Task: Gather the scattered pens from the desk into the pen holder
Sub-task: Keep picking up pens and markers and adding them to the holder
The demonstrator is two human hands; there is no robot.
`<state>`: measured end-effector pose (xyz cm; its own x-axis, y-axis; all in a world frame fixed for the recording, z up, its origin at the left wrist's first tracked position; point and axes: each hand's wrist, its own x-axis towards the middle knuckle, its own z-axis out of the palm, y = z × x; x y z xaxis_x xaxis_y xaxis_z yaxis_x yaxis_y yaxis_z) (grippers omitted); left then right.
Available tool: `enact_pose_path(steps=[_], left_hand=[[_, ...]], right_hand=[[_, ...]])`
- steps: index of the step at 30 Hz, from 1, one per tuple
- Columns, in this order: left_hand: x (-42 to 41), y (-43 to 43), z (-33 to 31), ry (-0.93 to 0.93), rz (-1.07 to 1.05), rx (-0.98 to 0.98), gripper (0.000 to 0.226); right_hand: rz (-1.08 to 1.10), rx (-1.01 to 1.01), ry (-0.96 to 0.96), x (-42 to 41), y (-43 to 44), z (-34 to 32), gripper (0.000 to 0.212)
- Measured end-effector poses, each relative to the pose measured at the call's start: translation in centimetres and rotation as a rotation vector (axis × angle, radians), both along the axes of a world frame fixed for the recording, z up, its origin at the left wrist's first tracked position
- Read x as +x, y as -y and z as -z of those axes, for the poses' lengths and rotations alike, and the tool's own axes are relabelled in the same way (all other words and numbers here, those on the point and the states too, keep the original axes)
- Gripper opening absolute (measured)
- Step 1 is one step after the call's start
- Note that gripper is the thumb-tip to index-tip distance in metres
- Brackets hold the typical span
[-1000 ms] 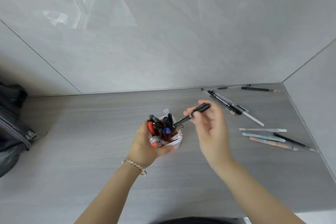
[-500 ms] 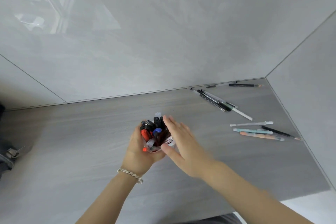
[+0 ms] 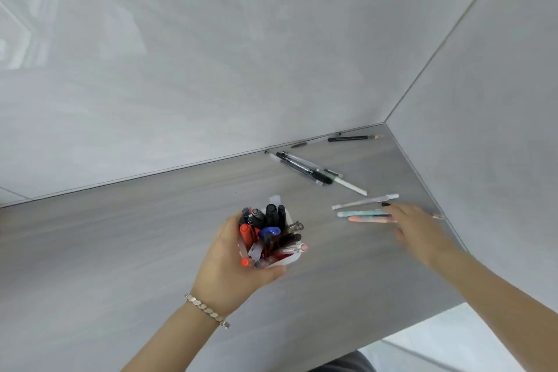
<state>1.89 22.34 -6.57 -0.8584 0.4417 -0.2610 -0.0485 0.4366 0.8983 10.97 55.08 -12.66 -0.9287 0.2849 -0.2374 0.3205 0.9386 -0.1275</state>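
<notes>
My left hand (image 3: 232, 266) grips a white pen holder (image 3: 287, 258) packed with several black, red and blue pens (image 3: 267, 231). My right hand (image 3: 418, 229) is stretched out to the right, fingers apart and blurred, over the ends of a teal pen (image 3: 360, 213), a peach pen (image 3: 368, 219) and a dark pencil whose tip (image 3: 437, 216) shows past the hand. A white pen (image 3: 365, 201) lies just above them. Further back sits a bundle of black and clear pens (image 3: 311, 170). A black pencil (image 3: 351, 138) lies by the wall.
The grey desk (image 3: 120, 235) meets grey walls at the back and on the right, forming a corner (image 3: 385, 123). The desk's front edge runs along the lower right, with pale floor (image 3: 453, 341) beyond it.
My right hand put a black pen into the holder, then swung right to the pens near the wall. The view has shifted right, and the dark bag on the left is out of view.
</notes>
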Motion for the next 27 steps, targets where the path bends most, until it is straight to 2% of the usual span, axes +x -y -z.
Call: enact_pose_path(steps=[3, 5, 8, 10, 12, 14, 17, 20, 22, 23, 25, 27], left_hand=[[0.8, -3.2, 0.5, 0.034, 0.003, 0.015, 0.086], [1.1, -5.3, 0.9, 0.019, 0.007, -0.003, 0.098], [1.3, -7.7, 0.5, -0.011, -0.015, -0.026, 0.105], [1.3, -8.7, 0.3, 0.006, -0.04, 0.013, 0.1], [1.5, -9.2, -0.1, -0.018, -0.044, 0.016, 0.096], [1.8, -9.3, -0.1, -0.185, -0.101, -0.072, 0.102], [2.4, -9.6, -0.5, -0.394, -0.062, -0.234, 0.103], [2.4, -11.2, -0.8, -0.663, -0.048, -0.456, 0.088], [2.0, -12.2, -0.9, -0.704, -0.075, -0.584, 0.076], [1.7, -12.6, -0.9, -0.667, -0.099, -0.593, 0.067], [1.2, -12.6, -0.7, -0.61, -0.165, -0.491, 0.042], [0.9, -11.9, -0.4, -0.593, -0.176, -0.374, 0.032]], right_hand=[[-0.123, 0.108, 0.061, -0.2, -1.6, 1.1, 0.052], [-0.191, 0.148, 0.037, -0.3, -1.7, 1.7, 0.049], [-0.287, 0.15, 0.008, -0.2, -1.3, 2.0, 0.03], [-0.214, 0.047, -0.008, -0.1, -0.9, 1.3, 0.022], [-0.061, -0.142, -0.027, 0.4, -0.8, 0.5, 0.016], [0.077, -0.428, 0.034, 1.1, -0.4, -0.8, 0.007], [0.195, -0.663, -0.104, 2.0, 0.4, -2.5, 0.022], [0.296, -0.747, -0.254, 2.5, 0.9, -5.0, 0.024], [0.342, -0.787, -0.349, 2.7, 0.8, -7.0, 0.023], [0.341, -0.794, -0.399, 2.7, 0.5, -8.0, 0.026], [0.324, -0.792, -0.49, 2.6, 0.0, -10.0, 0.032], [0.297, -0.796, -0.563, 2.2, 0.0, -11.7, 0.03]])
